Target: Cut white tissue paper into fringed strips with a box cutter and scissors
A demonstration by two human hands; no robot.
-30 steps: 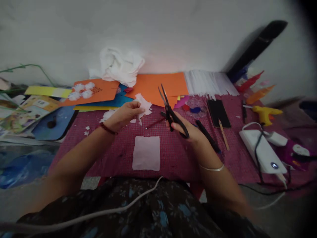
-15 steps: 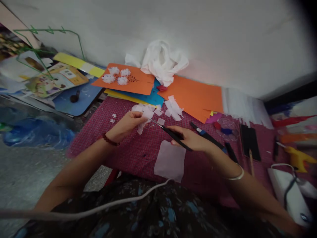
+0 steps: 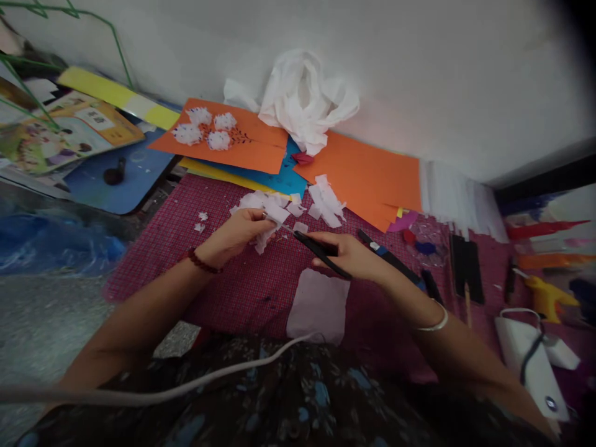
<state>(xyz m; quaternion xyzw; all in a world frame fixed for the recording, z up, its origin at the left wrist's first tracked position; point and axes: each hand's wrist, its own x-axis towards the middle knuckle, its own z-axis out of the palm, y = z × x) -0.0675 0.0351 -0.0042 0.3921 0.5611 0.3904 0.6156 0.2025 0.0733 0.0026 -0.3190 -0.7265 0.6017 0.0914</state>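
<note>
My left hand [image 3: 239, 233], a dark beaded bracelet at its wrist, pinches a small piece of white tissue paper [image 3: 275, 212]. From the right, my right hand [image 3: 351, 253] grips black-handled scissors [image 3: 321, 253] whose blades point at that piece by my left fingertips. Whether the blades touch the paper is hard to make out. Loose white paper scraps [image 3: 327, 202] lie just beyond the hands. Nearer my body, a pale square sheet [image 3: 319, 304] rests flat on the red checked cloth [image 3: 223, 298].
Orange paper with white paper flowers [image 3: 218, 139] lies at the back left, another orange sheet [image 3: 367, 177] right of it. A white plastic bag [image 3: 302, 102] leans on the wall. Rightward are a black card [image 3: 467, 267], a yellow glue gun [image 3: 549, 298] and a white power bank-like box [image 3: 531, 366].
The view has shifted slightly, so the left-side things sit farther left. My right hand and the scissors have come a little closer to my left hand, which still pinches the paper.
</note>
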